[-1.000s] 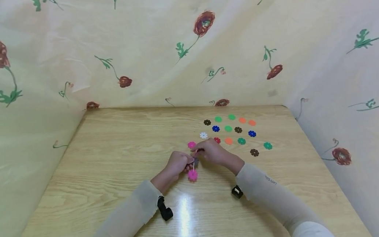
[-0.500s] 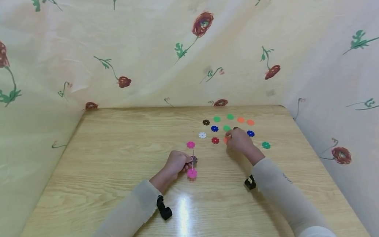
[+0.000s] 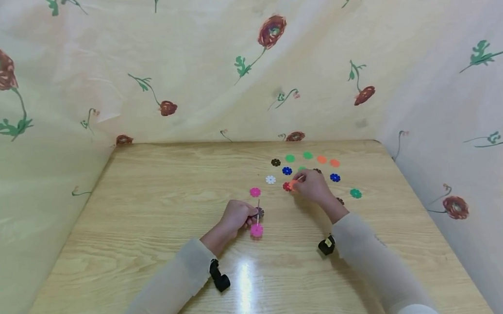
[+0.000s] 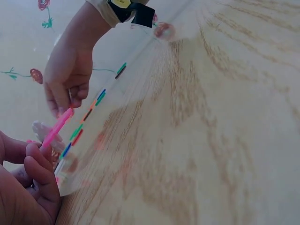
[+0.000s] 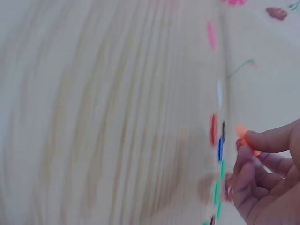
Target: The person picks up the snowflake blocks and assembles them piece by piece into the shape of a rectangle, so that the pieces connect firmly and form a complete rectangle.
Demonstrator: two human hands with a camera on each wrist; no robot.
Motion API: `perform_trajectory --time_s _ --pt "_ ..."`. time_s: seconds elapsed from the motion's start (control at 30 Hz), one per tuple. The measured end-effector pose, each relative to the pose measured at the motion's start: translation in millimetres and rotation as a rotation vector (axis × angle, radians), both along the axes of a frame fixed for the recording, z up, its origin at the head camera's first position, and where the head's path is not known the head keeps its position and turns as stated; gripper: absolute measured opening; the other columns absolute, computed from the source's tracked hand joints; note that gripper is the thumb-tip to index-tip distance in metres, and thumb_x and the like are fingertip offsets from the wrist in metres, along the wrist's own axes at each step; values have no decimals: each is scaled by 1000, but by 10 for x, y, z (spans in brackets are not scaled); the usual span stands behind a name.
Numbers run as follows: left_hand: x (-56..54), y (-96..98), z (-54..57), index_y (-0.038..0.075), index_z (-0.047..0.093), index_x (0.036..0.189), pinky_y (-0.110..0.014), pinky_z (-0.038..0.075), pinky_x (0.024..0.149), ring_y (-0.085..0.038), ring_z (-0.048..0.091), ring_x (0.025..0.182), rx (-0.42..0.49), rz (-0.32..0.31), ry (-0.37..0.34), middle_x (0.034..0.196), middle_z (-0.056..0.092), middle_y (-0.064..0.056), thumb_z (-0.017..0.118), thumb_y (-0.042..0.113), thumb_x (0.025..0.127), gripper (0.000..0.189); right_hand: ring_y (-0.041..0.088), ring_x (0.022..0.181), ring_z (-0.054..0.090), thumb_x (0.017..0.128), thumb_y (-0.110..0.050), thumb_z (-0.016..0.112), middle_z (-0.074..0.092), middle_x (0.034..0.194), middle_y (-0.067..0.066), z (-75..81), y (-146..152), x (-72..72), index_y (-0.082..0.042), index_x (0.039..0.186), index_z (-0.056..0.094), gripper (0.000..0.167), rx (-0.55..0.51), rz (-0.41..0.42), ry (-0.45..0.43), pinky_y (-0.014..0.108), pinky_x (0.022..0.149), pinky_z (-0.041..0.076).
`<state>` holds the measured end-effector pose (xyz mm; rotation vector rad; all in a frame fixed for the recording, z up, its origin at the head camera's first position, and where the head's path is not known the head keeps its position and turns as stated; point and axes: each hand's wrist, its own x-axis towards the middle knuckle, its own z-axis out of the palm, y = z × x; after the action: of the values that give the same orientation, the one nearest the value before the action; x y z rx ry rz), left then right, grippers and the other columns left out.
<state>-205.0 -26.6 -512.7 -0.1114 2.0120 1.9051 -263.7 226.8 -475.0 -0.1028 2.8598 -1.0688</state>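
Near the table's middle my left hand (image 3: 236, 215) pinches several flower-shaped plastic discs joined together: a pink disc (image 3: 256, 231), a white disc standing edge-on (image 3: 258, 209) and a dark disc (image 3: 261, 213). In the left wrist view the pink disc (image 4: 57, 127) sticks up from the fingertips, with the white disc (image 4: 40, 127) behind it. To the right, my right hand (image 3: 312, 186) holds an orange disc (image 5: 242, 131) between thumb and fingers, just above the table. A red disc (image 3: 286, 186) lies beside those fingertips, partly covered by the orange one.
Loose discs lie about the right hand: white (image 3: 270, 180), blue (image 3: 287, 171), green (image 3: 308, 155), orange (image 3: 334, 163) and teal (image 3: 356, 193). A single pink disc (image 3: 255, 192) lies beyond the left hand. Flowered cloth (image 3: 211, 82) rises behind the wooden table (image 3: 150, 208).
My right hand has left the joined discs, gone right to the loose ones and picked up an orange disc, then shifted slightly back left with it. The left hand has stayed put.
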Motion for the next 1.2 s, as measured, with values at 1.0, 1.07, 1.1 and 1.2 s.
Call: perform_trajectory --time_s 1.0,1.07,1.1,1.2 --pt "-34 -3 11 -7 74 85 -18 36 41 -7 46 46 -63 -6 35 58 60 -1 66 3 89 14 13 66 59 95 -5 67 67 79 5 -182 -734 67 3 115 73 22 -457 97 -201 23 60 49" --pt "-30 0 8 -7 74 85 -18 36 40 -7 46 46 -64 -2 38 58 60 -1 66 2 89 13 13 68 59 95 -4 67 67 81 5 -189 -731 64 3 115 73 22 -466 104 -208 23 61 50" --pt "-30 0 4 -7 74 85 -18 36 40 -7 46 46 -64 0 38 57 60 -1 66 2 89 13 13 68 59 95 -4 67 67 82 5 -190 -729 66 3 115 72 22 -468 107 -209 23 61 50" --pt "-28 1 -1 -8 75 86 -18 36 40 -7 46 46 -58 2 37 57 60 -1 66 2 89 13 13 69 59 96 -5 67 67 83 5 -195 -724 68 4 116 72 23 -472 113 -208 23 62 51"
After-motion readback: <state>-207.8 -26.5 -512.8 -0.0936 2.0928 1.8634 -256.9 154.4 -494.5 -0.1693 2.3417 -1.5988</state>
